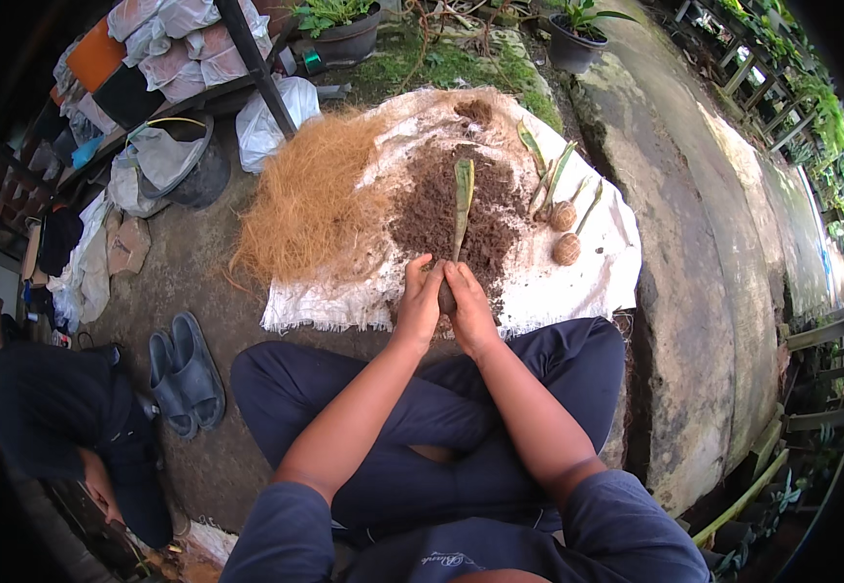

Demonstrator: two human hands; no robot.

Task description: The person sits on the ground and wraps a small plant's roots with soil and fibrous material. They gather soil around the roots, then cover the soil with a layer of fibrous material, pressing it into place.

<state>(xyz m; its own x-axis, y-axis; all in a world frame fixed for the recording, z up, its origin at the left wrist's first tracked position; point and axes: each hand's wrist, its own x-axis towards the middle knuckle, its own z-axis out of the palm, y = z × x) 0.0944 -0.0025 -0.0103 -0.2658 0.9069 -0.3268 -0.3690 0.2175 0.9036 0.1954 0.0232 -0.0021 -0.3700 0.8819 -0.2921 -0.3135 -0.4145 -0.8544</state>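
Note:
Both my left hand [422,299] and my right hand [469,302] are closed around a dark ball of soil [447,299] at the base of an upright snake plant leaf [461,204]. Beyond them a heap of dark soil [422,189] lies on a white woven sack [597,284]. Orange-brown coconut fibre [312,197] is piled on the sack's left side. On its right side lie two fibre-wrapped balls with leaves, the nearer ball [566,249] just below the farther ball [563,216]. Loose snake plant leaves [559,171] lie above them.
Grey slides [187,372] stand on the concrete left of my knee. Another person [64,430] sits at the lower left. A black bucket [203,167] and a rack with bagged items [196,44] are at the upper left. Potted plants [575,44] stand beyond the sack.

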